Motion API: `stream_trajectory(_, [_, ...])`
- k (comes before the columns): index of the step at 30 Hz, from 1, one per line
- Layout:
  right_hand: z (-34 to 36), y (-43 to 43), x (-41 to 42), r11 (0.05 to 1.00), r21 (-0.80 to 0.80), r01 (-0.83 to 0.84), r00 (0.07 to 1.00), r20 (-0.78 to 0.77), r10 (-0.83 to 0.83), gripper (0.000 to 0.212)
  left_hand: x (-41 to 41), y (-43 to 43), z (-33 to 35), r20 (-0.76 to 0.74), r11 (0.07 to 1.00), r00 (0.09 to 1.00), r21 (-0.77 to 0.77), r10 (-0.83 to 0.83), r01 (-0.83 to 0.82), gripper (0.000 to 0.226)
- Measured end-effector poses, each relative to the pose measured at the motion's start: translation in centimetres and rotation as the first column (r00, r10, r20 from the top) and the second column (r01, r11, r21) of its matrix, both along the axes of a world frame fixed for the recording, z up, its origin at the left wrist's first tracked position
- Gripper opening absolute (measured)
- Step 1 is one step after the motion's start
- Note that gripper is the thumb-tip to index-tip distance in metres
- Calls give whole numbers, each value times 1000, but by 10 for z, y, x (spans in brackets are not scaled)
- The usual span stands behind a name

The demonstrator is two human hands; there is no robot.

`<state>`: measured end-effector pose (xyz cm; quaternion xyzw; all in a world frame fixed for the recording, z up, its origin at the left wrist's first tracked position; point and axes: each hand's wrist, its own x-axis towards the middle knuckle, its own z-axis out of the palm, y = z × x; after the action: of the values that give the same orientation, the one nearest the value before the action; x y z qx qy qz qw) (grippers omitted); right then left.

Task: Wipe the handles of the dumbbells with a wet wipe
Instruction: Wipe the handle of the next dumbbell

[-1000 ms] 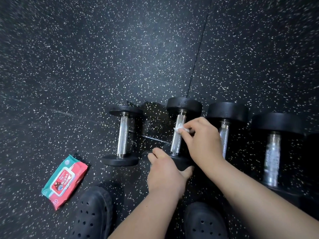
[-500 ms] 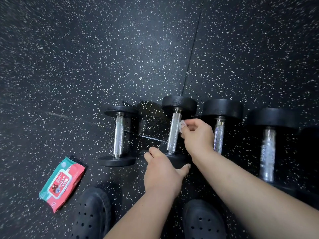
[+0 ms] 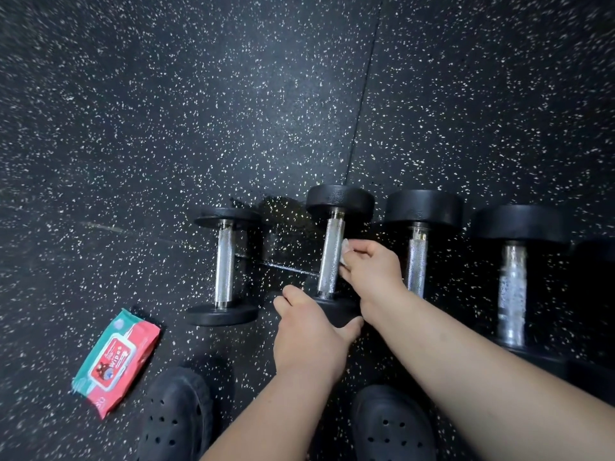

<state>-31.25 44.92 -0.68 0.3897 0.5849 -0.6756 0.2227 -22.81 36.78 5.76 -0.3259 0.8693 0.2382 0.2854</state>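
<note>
Between both hands the dumbbell handle (image 3: 329,257) points away; right hand (image 3: 369,271) pinches the wet wipe (image 3: 344,251) on it, left hand (image 3: 309,331) grips the near weight (image 3: 337,312).

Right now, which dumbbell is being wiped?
The second dumbbell from the left, the only one held: the right hand presses a white wipe to its handle while the left hand grips its near end.

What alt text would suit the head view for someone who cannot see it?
The right hand presses a wet wipe against the handle of the second dumbbell from the left, while the left hand grips its near end. Four dumbbells lie in a row on speckled floor, a wipes pack at left.
</note>
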Motion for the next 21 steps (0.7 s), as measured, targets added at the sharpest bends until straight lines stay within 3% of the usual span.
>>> stream_trajectory(5, [0,3,-7,997,50,-56,998,13,55,17,0,1,1,6,1000,1000,-13,-4,4,100])
stream_trajectory(8, [1,1,-21,999,-31,-21,1000,18,21,15,0,0,1,8,1000,1000,-18,-9,10,102])
stream_trajectory(13, [-1,13,-9,971,-57,-231,969,77,235,18,0,-1,1,21,1000,1000,-11,-16,16,110])
stream_trajectory(18, [-2,6,-28,973,-148,-177,975,105,194,30,-1,0,2,20,1000,1000,-12,-13,13,107])
stream_trajectory(21, [-6,11,-28,944,-224,-242,948,152,280,28,-1,-2,1,20,1000,1000,-8,-19,20,108])
